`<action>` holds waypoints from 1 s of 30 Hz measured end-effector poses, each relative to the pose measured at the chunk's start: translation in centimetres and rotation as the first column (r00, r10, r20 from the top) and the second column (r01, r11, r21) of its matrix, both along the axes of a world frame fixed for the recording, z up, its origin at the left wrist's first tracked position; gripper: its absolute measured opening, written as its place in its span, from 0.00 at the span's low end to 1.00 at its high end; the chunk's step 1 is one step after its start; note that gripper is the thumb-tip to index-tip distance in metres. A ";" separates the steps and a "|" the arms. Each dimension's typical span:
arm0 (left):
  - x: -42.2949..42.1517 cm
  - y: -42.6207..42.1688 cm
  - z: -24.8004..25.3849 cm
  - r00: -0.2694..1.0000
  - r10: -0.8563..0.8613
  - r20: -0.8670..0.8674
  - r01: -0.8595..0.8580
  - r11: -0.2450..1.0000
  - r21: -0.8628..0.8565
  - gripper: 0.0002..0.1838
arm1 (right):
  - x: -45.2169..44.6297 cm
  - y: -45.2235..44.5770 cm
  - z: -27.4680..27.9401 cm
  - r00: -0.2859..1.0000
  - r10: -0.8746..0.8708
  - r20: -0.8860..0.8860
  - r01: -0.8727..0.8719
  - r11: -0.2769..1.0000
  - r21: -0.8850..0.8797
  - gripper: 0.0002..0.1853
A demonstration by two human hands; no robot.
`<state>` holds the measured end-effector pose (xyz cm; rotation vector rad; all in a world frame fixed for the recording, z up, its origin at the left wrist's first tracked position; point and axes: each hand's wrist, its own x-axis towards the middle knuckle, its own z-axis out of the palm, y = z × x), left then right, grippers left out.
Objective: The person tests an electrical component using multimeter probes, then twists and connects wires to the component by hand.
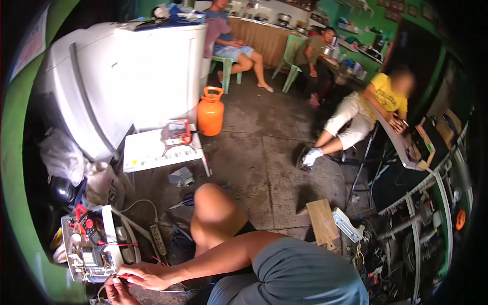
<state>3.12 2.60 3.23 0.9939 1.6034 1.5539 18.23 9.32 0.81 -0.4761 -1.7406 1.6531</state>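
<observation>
Both hands (146, 277) (118, 293) near up-left-pointing clamp meter (92, 232)

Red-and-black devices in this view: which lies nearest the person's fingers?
The red-and-black clamp meter at the open white box; the other, a red-framed boxy device, stands farther away on the low white table.

My left hand (119, 293): cut by bottom edge. Piece (121, 277) I pinch: too small to tell. Yellow-shirted person (387, 96): head (403, 81) blurred.
</observation>
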 end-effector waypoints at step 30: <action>-2.1 -0.7 2.1 0.947 -0.222 -0.231 0.172 0.961 -0.216 0.26 | -1.8 1.5 -2.4 0.986 -0.166 0.006 0.162 0.970 0.182 0.15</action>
